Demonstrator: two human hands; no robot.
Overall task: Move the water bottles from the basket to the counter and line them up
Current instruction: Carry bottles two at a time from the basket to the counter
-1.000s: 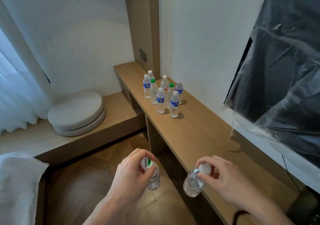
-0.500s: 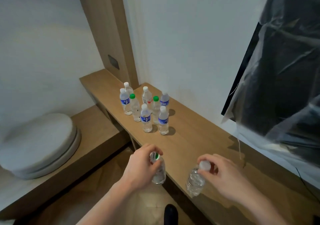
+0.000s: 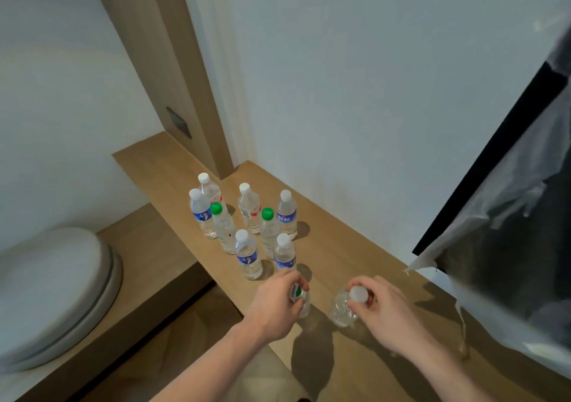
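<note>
Wooden counter (image 3: 355,262) runs along a white wall in my head view, with a plastic-draped dark screen (image 3: 509,216) beyond my right hand. Eight bottles (image 3: 247,231) stand upright in two rough rows just ahead of both hands.

My left hand (image 3: 278,301) is curled round the neck of a green-capped bottle (image 3: 298,298); my right hand (image 3: 375,312) pinches the neck of a white-capped bottle (image 3: 346,307). Both hang over the counter's near stretch, close together. No basket shows.

To place them well, I judge each should come down upright, directly behind the nearest standing pair, continuing both rows. I would lower them straight, keep my knuckles off the bottle just ahead of my left fingers, and let go only once the bases sit flat.
</note>
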